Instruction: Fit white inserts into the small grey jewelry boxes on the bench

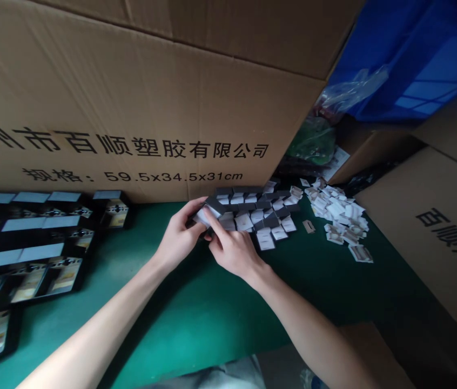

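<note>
My left hand (182, 235) is wrapped round a small dark hinged box (214, 204) with a white lining, its lid raised. From the other side my right hand (232, 246) reaches onto the box. Its index finger presses on the white inside while the other fingers are curled. Part of the box is hidden behind my fingers. Just beyond and to the right stand rows of similar small boxes (266, 239), lids up and white inside. A loose pile of white inserts (336, 208) lies further right, with a single white insert (308, 227) apart from it.
Larger open black boxes (64, 275) with shiny contents stand in rows on the green table (163, 319) at left. A big printed carton (139, 97) forms the back wall. At right are another carton (435, 243), plastic bags (313, 140) and a blue bin (407, 59).
</note>
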Demonstrator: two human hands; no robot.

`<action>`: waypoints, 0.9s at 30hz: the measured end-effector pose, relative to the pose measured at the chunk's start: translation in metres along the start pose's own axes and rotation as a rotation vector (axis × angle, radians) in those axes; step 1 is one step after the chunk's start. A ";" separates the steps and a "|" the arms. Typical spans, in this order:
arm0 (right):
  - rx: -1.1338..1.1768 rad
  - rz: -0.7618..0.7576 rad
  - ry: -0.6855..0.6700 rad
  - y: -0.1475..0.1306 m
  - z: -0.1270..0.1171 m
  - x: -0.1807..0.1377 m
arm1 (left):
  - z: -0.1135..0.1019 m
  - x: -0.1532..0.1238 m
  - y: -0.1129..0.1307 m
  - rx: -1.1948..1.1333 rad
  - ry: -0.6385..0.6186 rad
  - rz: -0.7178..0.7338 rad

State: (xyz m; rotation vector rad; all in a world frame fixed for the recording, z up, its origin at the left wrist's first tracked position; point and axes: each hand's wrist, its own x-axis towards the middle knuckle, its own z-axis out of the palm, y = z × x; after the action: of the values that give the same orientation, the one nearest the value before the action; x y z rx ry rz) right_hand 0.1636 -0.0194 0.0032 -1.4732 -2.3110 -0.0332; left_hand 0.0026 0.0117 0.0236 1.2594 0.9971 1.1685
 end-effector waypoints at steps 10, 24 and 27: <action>0.061 -0.005 0.016 0.000 -0.001 0.001 | 0.000 0.001 -0.001 -0.041 -0.002 -0.005; 0.177 -0.055 0.061 -0.001 0.000 0.000 | 0.000 0.002 0.000 -0.032 0.051 -0.001; 0.185 -0.085 0.101 -0.003 0.002 -0.001 | -0.005 0.003 -0.002 -0.096 0.047 -0.025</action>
State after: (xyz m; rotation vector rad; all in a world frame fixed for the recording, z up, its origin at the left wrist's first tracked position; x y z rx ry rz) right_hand 0.1608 -0.0212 0.0015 -1.2540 -2.2288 0.0793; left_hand -0.0014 0.0154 0.0215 1.1458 0.9766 1.2170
